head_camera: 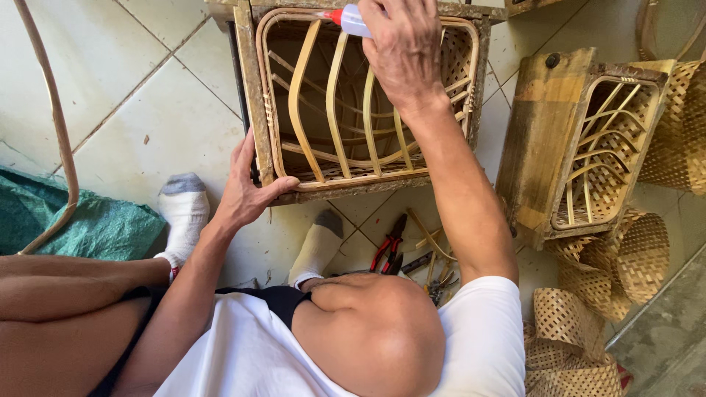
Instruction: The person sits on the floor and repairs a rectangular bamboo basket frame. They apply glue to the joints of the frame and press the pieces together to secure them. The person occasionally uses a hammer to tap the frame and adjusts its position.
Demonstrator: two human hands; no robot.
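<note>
Two baskets: second wooden mould (548, 140) right | pliers (388, 248), perhaps, underfoot

The single camera looked almost straight down from above the seated person, close in, facing the tiled floor (147, 110); the person filled the lower middle of the frame.

Bright, even daylight, soft shadows, sharp focus, slight wide-angle edge distortion

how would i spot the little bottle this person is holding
Start at the wooden frame mould with the woven basket inside, top centre. At its far rim the right hand grips a small clear squeeze bottle. Its red nozzle pointing left sets it apart from the tan bamboo.
</note>
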